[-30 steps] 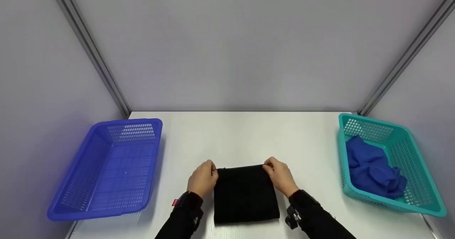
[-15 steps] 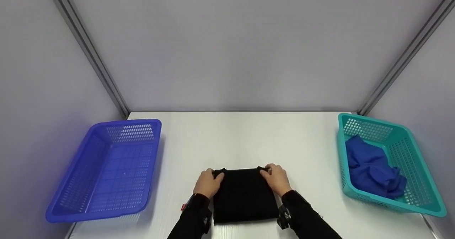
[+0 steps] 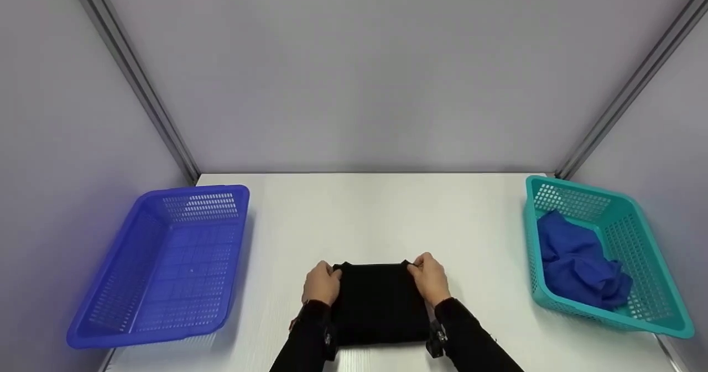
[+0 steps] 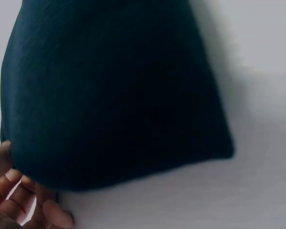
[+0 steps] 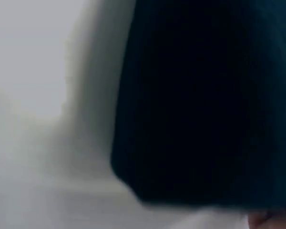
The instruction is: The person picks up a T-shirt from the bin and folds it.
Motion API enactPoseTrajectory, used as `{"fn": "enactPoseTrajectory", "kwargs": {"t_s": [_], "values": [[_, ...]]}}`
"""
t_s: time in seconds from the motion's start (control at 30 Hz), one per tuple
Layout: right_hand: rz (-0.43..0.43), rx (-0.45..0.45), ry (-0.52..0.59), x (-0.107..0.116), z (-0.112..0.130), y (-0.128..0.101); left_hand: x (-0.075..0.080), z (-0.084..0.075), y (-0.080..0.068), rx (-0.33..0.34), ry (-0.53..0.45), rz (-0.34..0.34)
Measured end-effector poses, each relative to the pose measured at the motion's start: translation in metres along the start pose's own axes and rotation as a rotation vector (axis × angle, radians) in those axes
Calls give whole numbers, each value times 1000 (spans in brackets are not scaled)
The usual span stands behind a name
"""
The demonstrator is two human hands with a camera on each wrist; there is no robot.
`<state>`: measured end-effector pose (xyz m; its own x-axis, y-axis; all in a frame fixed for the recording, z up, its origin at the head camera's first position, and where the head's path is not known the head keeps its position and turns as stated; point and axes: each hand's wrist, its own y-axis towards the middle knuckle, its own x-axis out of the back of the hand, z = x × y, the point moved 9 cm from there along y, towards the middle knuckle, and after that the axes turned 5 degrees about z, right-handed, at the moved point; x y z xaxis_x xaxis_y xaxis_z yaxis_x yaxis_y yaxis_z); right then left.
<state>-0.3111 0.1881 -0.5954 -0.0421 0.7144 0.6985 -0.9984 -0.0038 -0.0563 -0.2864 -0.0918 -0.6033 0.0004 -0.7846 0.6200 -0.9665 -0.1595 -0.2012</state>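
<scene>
Head view high, facing down; wrist views close; all share black cloth (image 3: 379, 300).

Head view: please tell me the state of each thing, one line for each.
Black folded cloth: flat on the table, far corners pinched.
Left hand: pinches its left corner.
Right hand: pinches its right corner.
Blue plastic basket: empty.
Teal plastic basket: holds a crumpled blue cloth.

This is looking like a staged test booth rather than a home: plain grey partition walls (image 3: 354, 73) are closing in a white table (image 3: 387, 211) on three sides, metal rails (image 3: 133, 79) are running down the corners, and two plastic baskets (image 3: 166, 261) are sitting at lower left and right.
</scene>
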Motion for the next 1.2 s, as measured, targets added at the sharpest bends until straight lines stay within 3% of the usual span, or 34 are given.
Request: {"fn": "enactPoseTrajectory", "kwargs": {"t_s": [0.1, 0.3, 0.37, 0.43, 0.5, 0.63, 0.73, 0.9, 1.07, 1.2], "values": [[38, -36, 27, 1, -7, -4, 3, 5, -3, -6, -18, 40], [211, -81, 19, -2, -15, -17, 1, 11, -13, -59, 12, 221], [269, -89, 37, -7, -15, -19, -1, 13, -14, -73, 17, 242], [293, -85, 38, -12, -13, -19, -2, 12, -13, -82, 13, 223], [271, -65, 20, -14, -10, -16, -3, 13, -10, -73, 10, 177], [121, -24, -38, -8, -1, -7, 4, 11, -3, -44, 14, 47], [41, -32, -22, -2, 0, -4, 10, 10, -3, -28, 12, 10], [39, -64, 26, 3, -4, -14, 11, 15, -12, -43, 68, 86], [102, -63, -25, -4, -7, -29, 0, 17, -25, -73, 116, 202], [107, 13, -66, -12, -5, -33, -9, 9, -30, -128, 197, 190]]}}
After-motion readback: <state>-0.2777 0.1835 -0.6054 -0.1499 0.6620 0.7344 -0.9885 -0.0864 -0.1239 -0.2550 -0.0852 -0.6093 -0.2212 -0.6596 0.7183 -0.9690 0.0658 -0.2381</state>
